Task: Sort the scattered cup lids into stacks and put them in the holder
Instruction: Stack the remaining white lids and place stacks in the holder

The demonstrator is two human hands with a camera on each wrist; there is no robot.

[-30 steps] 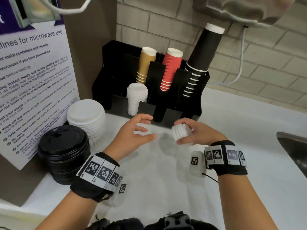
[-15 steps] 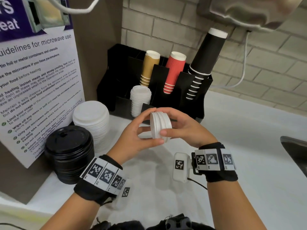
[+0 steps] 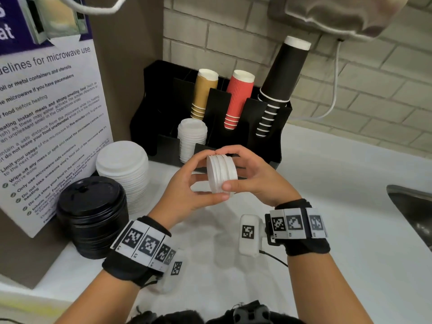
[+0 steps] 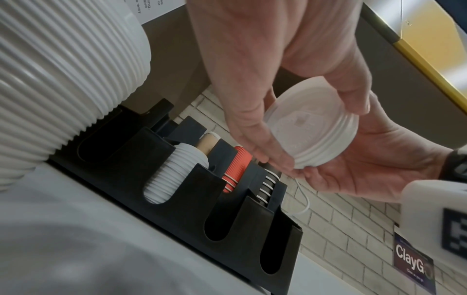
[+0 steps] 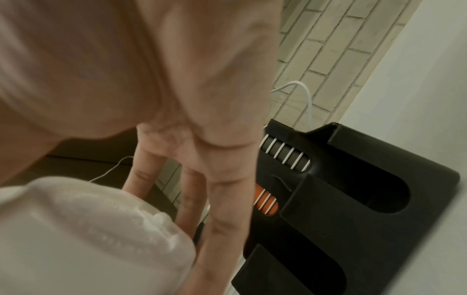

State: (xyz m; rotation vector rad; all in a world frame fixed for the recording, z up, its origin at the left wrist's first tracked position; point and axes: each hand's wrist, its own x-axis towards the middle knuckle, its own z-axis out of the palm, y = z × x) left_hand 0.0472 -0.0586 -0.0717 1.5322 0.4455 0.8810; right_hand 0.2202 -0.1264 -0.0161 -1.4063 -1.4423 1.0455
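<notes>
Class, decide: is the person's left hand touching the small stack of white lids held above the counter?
Touching. In the left wrist view, the left hand has its fingers and thumb curled against the rim of the small stack of white lids.

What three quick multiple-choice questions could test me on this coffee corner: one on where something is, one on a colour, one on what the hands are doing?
1. Where does the black lid stack stand?
A. On the counter, left of the holder
B. Inside the holder
C. In the sink

2. What colour is the middle cup stack in the holder?
A. Blue
B. Red
C. Green

3. What are the hands doing?
A. Lying flat on the counter
B. Both holding a small stack of white lids
C. Lifting a black cup

Answers:
1 A, it sits on the counter beside the large white lid stack.
2 B, its ribbed sleeve is red.
3 B, the left hand and right hand grip the small white lid stack on edge between them.
</notes>
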